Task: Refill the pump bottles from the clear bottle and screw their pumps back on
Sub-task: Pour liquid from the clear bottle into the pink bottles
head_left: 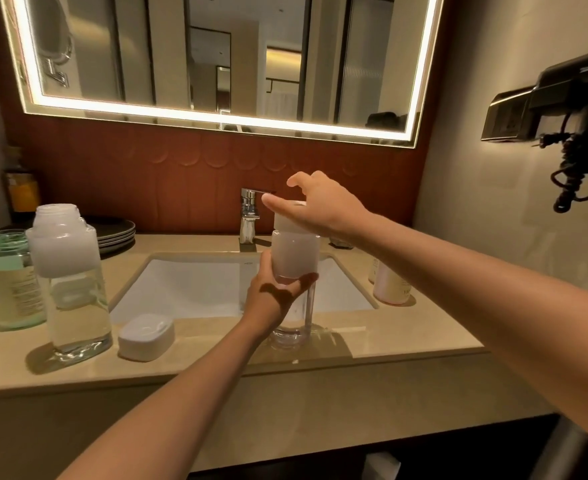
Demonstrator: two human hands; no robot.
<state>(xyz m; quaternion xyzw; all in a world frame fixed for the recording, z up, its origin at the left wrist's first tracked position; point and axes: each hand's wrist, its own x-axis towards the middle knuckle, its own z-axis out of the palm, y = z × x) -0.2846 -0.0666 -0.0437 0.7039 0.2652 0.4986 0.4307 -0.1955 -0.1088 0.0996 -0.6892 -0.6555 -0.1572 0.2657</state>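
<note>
Head view, step: I judge I'm screwing the white top [286, 220] back onto the pump bottle [296, 259], which stands on the counter [410, 341] at 6 o'clock of the sink [188, 285].
Left hand [271, 301]: fingers wrapped round the bottle's middle.
Right hand [323, 209]: over the top, thumb and forefinger lifted apart; whether the others clamp it I cannot tell.
Clear bottle [72, 289]: open-necked, at 9 o'clock, well apart.
Next: probably re-grip, twist snug, bottle kept upright.
</note>
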